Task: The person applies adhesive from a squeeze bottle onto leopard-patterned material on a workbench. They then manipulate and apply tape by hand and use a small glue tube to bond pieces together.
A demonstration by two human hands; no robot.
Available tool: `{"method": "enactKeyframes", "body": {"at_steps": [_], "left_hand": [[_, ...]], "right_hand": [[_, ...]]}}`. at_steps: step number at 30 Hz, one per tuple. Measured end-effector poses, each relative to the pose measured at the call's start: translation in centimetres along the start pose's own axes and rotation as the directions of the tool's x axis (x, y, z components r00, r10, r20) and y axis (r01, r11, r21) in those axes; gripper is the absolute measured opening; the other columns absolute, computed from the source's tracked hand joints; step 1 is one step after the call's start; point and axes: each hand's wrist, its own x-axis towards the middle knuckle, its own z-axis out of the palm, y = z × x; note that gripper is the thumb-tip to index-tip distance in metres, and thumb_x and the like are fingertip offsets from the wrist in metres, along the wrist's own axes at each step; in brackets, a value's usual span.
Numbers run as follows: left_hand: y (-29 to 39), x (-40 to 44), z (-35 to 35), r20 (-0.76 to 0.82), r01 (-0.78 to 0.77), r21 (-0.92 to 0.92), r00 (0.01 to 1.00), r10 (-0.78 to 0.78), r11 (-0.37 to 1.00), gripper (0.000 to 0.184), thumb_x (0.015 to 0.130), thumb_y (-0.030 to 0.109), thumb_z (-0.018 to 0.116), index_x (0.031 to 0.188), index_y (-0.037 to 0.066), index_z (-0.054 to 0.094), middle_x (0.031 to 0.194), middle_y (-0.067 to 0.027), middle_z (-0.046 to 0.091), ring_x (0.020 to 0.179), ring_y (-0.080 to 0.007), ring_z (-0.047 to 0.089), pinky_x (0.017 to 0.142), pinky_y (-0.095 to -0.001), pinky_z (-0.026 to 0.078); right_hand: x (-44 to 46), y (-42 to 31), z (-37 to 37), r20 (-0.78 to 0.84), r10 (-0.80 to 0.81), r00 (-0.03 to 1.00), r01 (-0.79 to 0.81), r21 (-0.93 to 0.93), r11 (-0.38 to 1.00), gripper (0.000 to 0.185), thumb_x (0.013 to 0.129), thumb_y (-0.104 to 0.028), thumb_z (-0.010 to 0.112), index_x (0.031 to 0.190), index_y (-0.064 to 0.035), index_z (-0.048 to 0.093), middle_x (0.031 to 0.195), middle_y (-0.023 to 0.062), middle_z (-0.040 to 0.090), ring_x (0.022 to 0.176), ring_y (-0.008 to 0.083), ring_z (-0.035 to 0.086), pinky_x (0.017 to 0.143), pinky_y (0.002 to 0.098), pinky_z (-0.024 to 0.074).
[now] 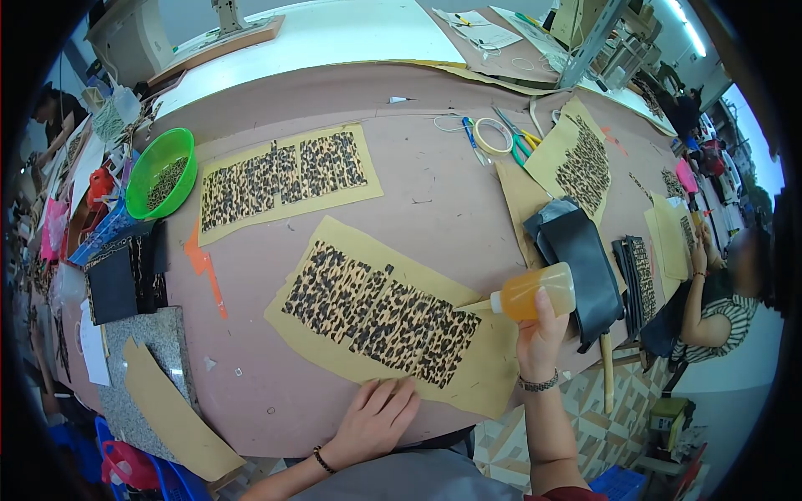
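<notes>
My right hand [543,330] grips a squeeze bottle [535,292] of amber liquid, tipped on its side. The thin nozzle points left, over the right end of several leopard-print strips [380,313]. Those strips lie side by side on a yellowish paper sheet [334,355] in front of me. Flat on the sheet's near edge rests my left hand [380,413], fingers stretched out, holding nothing. Farther back, a second paper sheet [373,179] carries more leopard-print strips [284,179].
A green bowl [185,179] of small pieces stands at the left, near a stone slab [171,334]. Black leather pieces [585,275] lie right of the bottle. Tape [493,136] and pliers [516,149] lie at the back. A co-worker [710,326] sits at the right.
</notes>
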Motion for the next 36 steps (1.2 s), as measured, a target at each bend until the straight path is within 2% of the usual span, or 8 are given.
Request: {"method": "enactKeyframes", "body": {"at_steps": [17,36], "left_hand": [[0.0,-0.1,0.1,0.034,-0.002,0.005,0.999,0.002,1.000,0.030,0.082,0.016,0.057,0.110,0.005,0.060,0.125,-0.0104,0.056,0.108,-0.0255,0.053,0.095,-0.0413,0.041],[0.1,-0.1,0.0,0.035,0.010,-0.021,0.999,-0.009,1.000,0.030,0.082,0.014,0.054,0.110,0.005,0.060,0.125,-0.0105,0.056,0.109,-0.0258,0.052,0.096,-0.0413,0.041]], "right_hand": [[-0.2,0.1,0.0,0.019,0.004,1.000,-0.004,-0.039,0.999,0.036,0.093,-0.015,0.060,0.123,-0.0008,0.049,0.116,0.0091,0.058,0.106,0.0197,0.059,0.090,0.0349,0.0499],[-3.1,0.4,0.2,0.098,0.064,0.993,-0.055,-0.085,0.995,0.048,0.087,-0.016,0.065,0.127,0.0020,0.045,0.119,0.0135,0.057,0.111,0.0285,0.058,0.096,0.0415,0.0460]]}}
